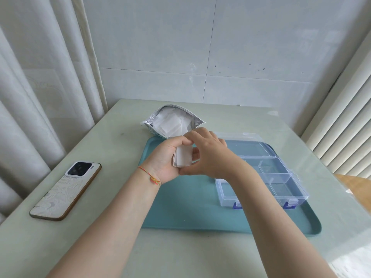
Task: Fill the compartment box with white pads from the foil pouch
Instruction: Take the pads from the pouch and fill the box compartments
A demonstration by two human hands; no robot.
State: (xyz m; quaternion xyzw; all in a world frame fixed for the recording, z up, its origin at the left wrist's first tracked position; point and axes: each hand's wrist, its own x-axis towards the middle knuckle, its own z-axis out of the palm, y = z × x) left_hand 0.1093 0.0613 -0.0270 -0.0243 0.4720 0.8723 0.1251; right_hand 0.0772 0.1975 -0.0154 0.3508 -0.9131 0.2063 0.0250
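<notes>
- Both hands meet above the far left part of the teal tray. The left hand has its fingers curled round a small stack of white pads, held upright against the palm, and the right hand pinches that same stack from the other side, thumb low and fingers over the top.
- A red-and-yellow thread bracelet circles the left wrist.
- There is bare tray floor in front of the hands and along the near rim. The right forearm crosses over the near left corner of the compartment box.
- The box sits on the right half of the tray, clear plastic with blue latches at its near edge, and its lid is laid open flat behind it. The compartments I can see have nothing in them; the part under the forearm is hidden.
- The foil pouch lies just beyond the tray's far left corner, its mouth gaping toward me, with more white pads showing inside. It is close behind the hands.
- A phone rests camera side up on the left of the table, well apart from the tray.
- The table is pale green and glossy. Pale curtains hang at the left, a tiled wall stands behind, ribbed blinds are at the right, and a wooden edge peeks in beside the table's right side.
</notes>
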